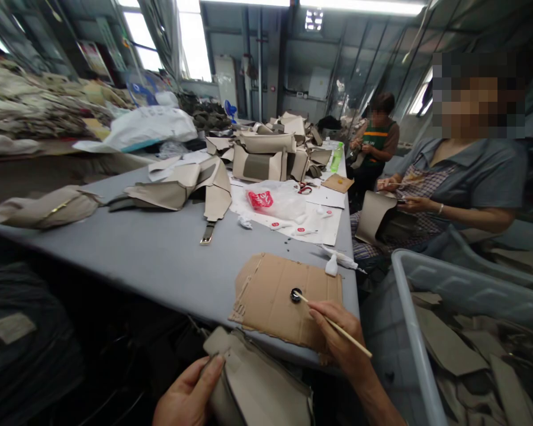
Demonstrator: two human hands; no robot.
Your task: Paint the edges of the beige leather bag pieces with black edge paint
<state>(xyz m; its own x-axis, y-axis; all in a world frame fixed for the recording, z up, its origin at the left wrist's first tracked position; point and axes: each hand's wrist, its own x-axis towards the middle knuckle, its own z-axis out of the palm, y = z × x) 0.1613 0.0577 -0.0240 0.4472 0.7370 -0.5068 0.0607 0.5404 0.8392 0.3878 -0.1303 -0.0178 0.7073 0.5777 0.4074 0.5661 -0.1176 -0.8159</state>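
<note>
The big grey counter [160, 254] fills most of the view. To the right of it is a big plastic bin [408, 307] with flat grey pieces inside. More tan bag parts [262, 157] are piled at the far end of the counter. Another person in a grey shirt [484, 171] sits on the right side and works on a piece of their own.

A flat sheet of cardboard [266, 296] lies on the near edge of the counter. Just in front of it, below the edge, is a tan bag piece [257, 384]. The left hand [186, 393] holds this piece by its near corner, with the fingers curled over the top.

The right hand [337, 334] rests on the cardboard. It pinches a thin stick [355, 343] the way you hold a pencil. The tip of the stick sits in a small dark pot [295, 294] in the middle of the cardboard. I cannot tell what is in the pot.

The step in hand looks like dipping: the stick is in the pot and well apart from the bag piece. I think moving the stick calls for a slow, steady hand, so that nothing drips on the cardboard or the counter. The bag piece should be held flat and firm, so the tip can touch just the right spot. A small white bottle [337, 258] lies near the cardboard's far corner.
</note>
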